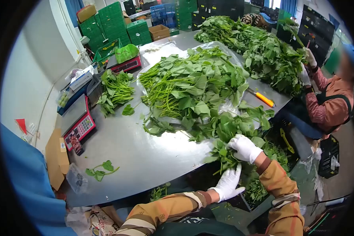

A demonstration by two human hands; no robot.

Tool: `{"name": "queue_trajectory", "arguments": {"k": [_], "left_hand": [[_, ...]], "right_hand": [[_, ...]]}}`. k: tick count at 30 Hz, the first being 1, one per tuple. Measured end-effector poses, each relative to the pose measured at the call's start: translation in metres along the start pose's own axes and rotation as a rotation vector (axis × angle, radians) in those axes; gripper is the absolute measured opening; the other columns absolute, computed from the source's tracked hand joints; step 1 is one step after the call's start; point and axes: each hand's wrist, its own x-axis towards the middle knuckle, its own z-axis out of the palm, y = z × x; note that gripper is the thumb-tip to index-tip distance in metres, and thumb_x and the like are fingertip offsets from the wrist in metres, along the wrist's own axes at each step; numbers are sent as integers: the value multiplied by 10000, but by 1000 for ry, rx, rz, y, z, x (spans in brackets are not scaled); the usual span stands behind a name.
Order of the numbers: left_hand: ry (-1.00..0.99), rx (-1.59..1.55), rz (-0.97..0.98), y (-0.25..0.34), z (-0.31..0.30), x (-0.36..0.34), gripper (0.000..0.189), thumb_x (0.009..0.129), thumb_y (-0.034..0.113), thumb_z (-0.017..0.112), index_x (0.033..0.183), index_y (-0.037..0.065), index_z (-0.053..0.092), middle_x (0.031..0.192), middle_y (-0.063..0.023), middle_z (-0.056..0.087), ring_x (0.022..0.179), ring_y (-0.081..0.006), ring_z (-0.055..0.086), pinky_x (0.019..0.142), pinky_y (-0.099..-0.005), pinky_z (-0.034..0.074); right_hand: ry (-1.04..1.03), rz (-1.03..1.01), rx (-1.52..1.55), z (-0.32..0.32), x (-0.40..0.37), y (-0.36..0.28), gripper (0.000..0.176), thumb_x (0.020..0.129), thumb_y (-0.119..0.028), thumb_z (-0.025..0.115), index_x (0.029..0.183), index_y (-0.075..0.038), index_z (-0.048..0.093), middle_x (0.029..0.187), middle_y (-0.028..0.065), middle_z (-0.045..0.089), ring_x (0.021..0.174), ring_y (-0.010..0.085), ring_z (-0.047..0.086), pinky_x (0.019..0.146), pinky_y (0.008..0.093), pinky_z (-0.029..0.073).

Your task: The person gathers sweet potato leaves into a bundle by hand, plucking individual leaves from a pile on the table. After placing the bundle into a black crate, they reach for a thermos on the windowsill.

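Both my hands wear white gloves. At the front right edge of the metal table, my right hand (pixel 244 148) is closed on a bunch of leafy green stems (pixel 223 156). Just below it, my left hand (pixel 228 184) has its fingers stretched out and thumb apart, close to the lower end of that bunch. A dark crate (pixel 259 188) with more leafy greens stands under my hands, partly hidden by my right arm. Beyond my hands, a large heap of leafy stems (pixel 192 86) lies on clear plastic.
A knife with an orange handle (pixel 264 99) lies right of the heap. At left are a red scale (pixel 79 126), a small bunch (pixel 116 90) and a loose sprig (pixel 102 170). A co-worker (pixel 330 94) handles greens at right; another person (pixel 259 19) is behind. Green crates (pixel 113 23) are stacked behind.
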Motion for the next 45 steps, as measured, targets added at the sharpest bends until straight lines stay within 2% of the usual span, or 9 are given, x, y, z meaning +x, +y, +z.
{"name": "queue_trajectory", "arguments": {"k": [5, 9, 12, 15, 20, 29, 33, 38, 45], "left_hand": [[-318, -335, 37, -9, -5, -4, 646, 914, 421, 576, 1444, 101, 392, 1145, -200, 649, 1004, -375, 620, 889, -433, 491], [-62, -331, 51, -31, -23, -30, 356, 924, 301, 592, 1200, 76, 572, 949, -99, 708, 906, -325, 642, 813, -429, 501], [147, -204, 117, -52, -28, -48, 287, 904, 238, 621, 1137, 72, 596, 863, -68, 695, 845, -289, 639, 808, -405, 484], [407, 42, 147, -62, -40, -61, 401, 827, 209, 687, 1194, 75, 596, 1090, -90, 637, 1074, -292, 568, 959, -427, 434], [645, 158, -117, -88, -64, -82, 535, 770, 247, 698, 1262, 98, 549, 1327, -140, 495, 1279, -352, 410, 1070, -512, 300], [982, 393, -746, -161, -102, -193, 768, 734, 281, 723, 1401, 80, 399, 1525, -224, 245, 1422, -426, 188, 1134, -611, 121], [1052, 433, -1000, -197, -142, -251, 822, 753, 278, 722, 1445, 49, 342, 1552, -260, 152, 1435, -453, 116, 1147, -599, 102], [894, 209, -1368, -249, -161, -282, 848, 826, 403, 652, 1480, 3, 289, 1545, -286, 165, 1439, -447, 132, 1158, -579, 90], [843, 290, -1036, -241, -127, -220, 849, 867, 488, 558, 1409, -127, 335, 1518, -324, 223, 1440, -435, 169, 1178, -543, 79]], "right_hand": [[-111, -58, -235, 25, -57, 18, 152, 713, -120, 613, 858, -126, 657, 888, 70, 622, 924, 290, 580, 837, 398, 480], [-350, -3, -418, 56, -118, 46, 130, 772, -143, 589, 868, -124, 675, 888, 76, 661, 935, 291, 633, 873, 374, 495], [-772, 412, -322, 59, -136, 56, 186, 829, -185, 612, 944, -108, 735, 980, 132, 724, 916, 321, 695, 791, 431, 542], [-285, 637, 141, 24, -113, 51, 286, 744, -286, 686, 924, -66, 722, 895, 187, 697, 862, 369, 666, 772, 430, 535], [473, 765, -151, 24, -64, 79, 146, 771, -202, 674, 834, -94, 598, 735, 138, 638, 744, 371, 633, 684, 474, 498], [390, 853, -23, 40, -34, 98, 180, 808, -135, 652, 967, -97, 577, 851, 189, 647, 830, 430, 615, 711, 481, 491], [561, 776, 440, 16, -42, 93, 59, 902, -84, 580, 898, -26, 589, 740, 117, 659, 583, 208, 637, 521, 330, 501], [819, 792, 1020, 40, -73, 93, 171, 1004, -135, 407, 1015, -31, 541, 793, 121, 668, 492, 179, 602, 481, 285, 506], [1048, 681, 1746, 62, -28, -18, 375, 1021, -395, 446, 1162, -57, 524, 984, 150, 663, 692, 216, 643, 601, 354, 535]]}}
